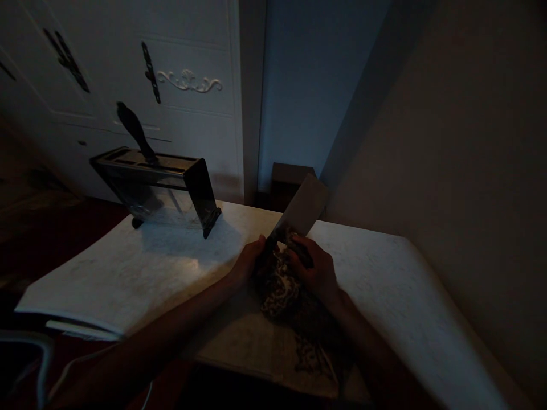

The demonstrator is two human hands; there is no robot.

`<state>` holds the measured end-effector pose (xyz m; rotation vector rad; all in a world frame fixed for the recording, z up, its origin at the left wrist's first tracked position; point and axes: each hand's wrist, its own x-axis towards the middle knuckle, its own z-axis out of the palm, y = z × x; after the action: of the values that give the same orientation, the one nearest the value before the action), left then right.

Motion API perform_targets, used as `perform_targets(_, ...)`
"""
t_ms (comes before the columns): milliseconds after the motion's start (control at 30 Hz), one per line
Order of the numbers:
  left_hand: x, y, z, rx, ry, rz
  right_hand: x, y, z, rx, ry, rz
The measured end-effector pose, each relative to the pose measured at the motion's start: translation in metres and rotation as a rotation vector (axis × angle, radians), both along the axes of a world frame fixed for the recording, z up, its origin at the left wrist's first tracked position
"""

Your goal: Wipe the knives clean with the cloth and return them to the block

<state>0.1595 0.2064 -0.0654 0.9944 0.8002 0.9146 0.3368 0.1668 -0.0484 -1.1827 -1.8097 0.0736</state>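
Observation:
A cleaver (303, 205) with a broad, flat blade points up and away from me above the table. My left hand (249, 259) is closed round its dark handle, which is mostly hidden by the fingers. Bunched in my right hand (315, 266) is a dark cloth with a pale pattern (281, 287). The fingers of that hand press the cloth against the cleaver where the blade meets the handle. The rest of the cloth hangs down over the near table edge, under my right forearm.
A knife block (199, 185) with dark ends and see-through sides stands on the white marbled table (106, 273); one black-handled knife (134, 130) is in it. Behind are a white cabinet (200, 119) and a brown box (293, 172). A wall rises at right. White cables (70, 364) hang lower left.

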Motion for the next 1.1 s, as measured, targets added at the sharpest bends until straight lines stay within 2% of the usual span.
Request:
perform_targets(133,0.004,0.000,-0.012,-0.002,0.082,-0.003,-0.002,-0.001,-0.002,-0.021,-0.047,0.078)
perform_targets(300,0.006,-0.002,-0.019,0.055,0.163,0.031,-0.006,-0.002,-0.001,-0.118,-0.111,0.181)
perform_targets(433,0.006,-0.002,-0.018,0.117,0.195,0.104,-0.008,-0.002,0.000,-0.210,-0.100,0.175)
perform_targets(567,0.005,-0.002,-0.014,0.107,0.190,0.130,-0.007,-0.001,-0.001,-0.226,-0.045,0.159)
perform_targets(800,0.003,0.003,-0.009,0.025,0.092,0.097,-0.004,0.004,-0.006,-0.269,-0.054,0.074)
perform_targets(1000,-0.002,0.006,-0.003,-0.099,-0.078,0.047,-0.007,0.000,-0.002,-0.223,-0.016,0.067)
perform_targets(1100,-0.003,0.006,-0.001,-0.150,-0.147,0.017,-0.010,-0.002,-0.001,-0.289,0.061,-0.006)
